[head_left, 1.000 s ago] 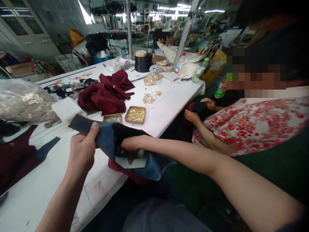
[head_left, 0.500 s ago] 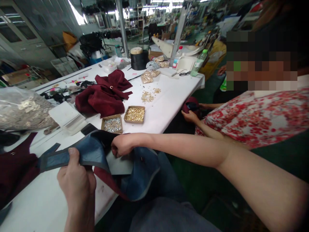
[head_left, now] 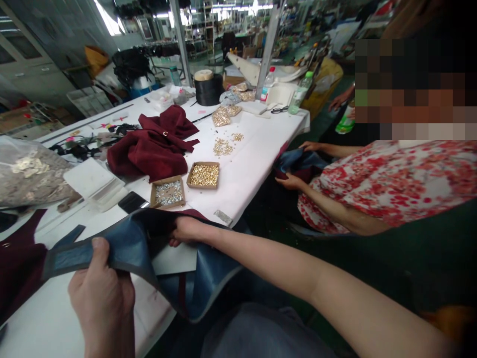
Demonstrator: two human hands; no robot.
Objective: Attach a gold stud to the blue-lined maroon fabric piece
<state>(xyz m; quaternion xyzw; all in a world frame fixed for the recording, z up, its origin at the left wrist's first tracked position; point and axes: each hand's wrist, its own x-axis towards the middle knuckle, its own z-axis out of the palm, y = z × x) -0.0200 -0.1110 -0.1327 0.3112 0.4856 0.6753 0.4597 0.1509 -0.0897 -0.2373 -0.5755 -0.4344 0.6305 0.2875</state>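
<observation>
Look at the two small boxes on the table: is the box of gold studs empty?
No, the box is filled with gold studs, next to the box of silver ones.

Left hand (head_left: 100, 293) sits low in the lower left of the frame, back of the hand toward the camera, thumb pressed flat on top and fingers curled under in a pinch. Right arm sweeps in from the lower right corner, bare and stretched long, right hand (head_left: 183, 230) at centre frame with fingers tucked closed.
</observation>
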